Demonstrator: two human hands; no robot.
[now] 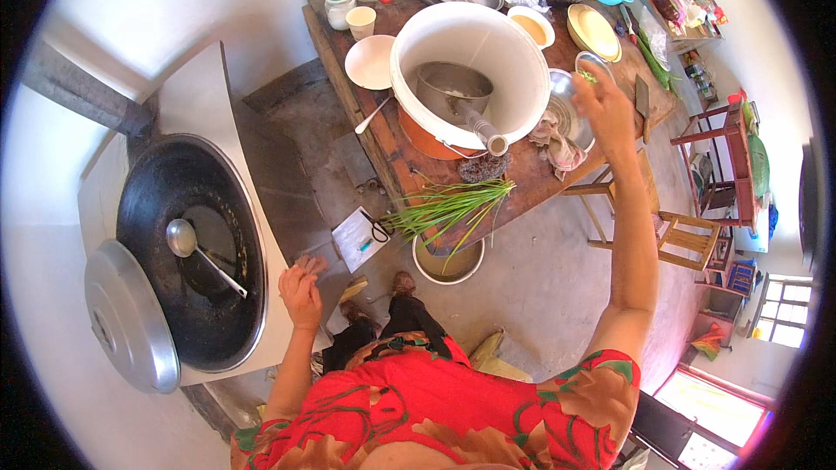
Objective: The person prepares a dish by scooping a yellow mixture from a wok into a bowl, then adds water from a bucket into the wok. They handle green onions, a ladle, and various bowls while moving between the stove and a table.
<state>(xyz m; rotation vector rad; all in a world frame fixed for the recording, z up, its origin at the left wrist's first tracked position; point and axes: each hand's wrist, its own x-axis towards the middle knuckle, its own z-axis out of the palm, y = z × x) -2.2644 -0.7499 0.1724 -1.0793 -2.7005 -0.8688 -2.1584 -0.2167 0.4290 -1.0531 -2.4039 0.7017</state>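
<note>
My right hand [607,111] reaches over the far right of the wooden table, fingers bent at a small metal bowl [596,58]. Chopped greens [588,77] show by the fingertips; whether the fingers pinch anything I cannot make out. Below it are a wide metal basin [560,91] and a crumpled cloth [557,146]. My left hand [301,292] hangs by the stove edge, fingers loosely apart and holding nothing. Left of it, a ladle [182,238] rests in a black wok [144,183] with dark liquid at its bottom. A metal lid [126,313] leans over the wok's rim.
A white bucket [409,61] holding a metal dipper [448,87] stands on the wooden table [383,144]. Long green stalks [457,209] overhang its near edge, above a basin [450,265] on the floor. Scissors [380,231] lie beside white paper [357,242]. Wooden chairs [688,239] stand right.
</note>
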